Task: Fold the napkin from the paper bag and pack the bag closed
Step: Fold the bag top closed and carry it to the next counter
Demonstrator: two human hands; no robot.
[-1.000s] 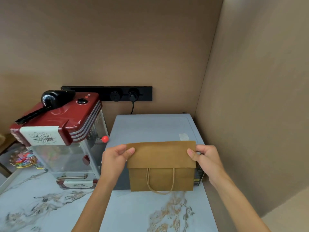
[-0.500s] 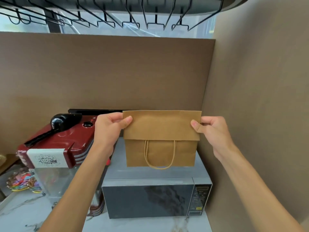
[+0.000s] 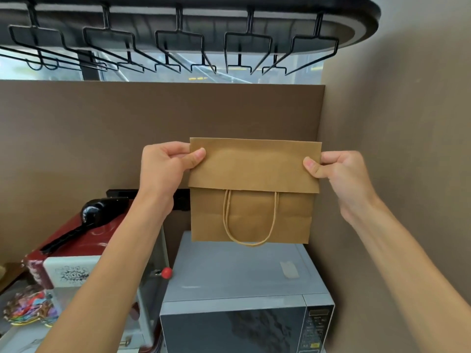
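A brown paper bag (image 3: 252, 212) hangs in the air above the microwave, flat, with its top folded down over the front as a flap. A twisted paper handle loops out from under the flap. My left hand (image 3: 167, 169) pinches the flap's left edge, thumb on the front. My right hand (image 3: 339, 171) pinches the right edge the same way. No napkin is visible; the inside of the bag is hidden.
A grey microwave (image 3: 244, 299) stands below the bag against the brown right wall. A red popcorn machine (image 3: 76, 253) with a black scoop sits to its left. A black rack with wire hooks (image 3: 178, 39) hangs overhead. A dish of coloured bits (image 3: 28, 309) lies far left.
Both hands have lifted the folded bag from in front of the microwave up above it, and the view has tilted upward to show the overhead rack.
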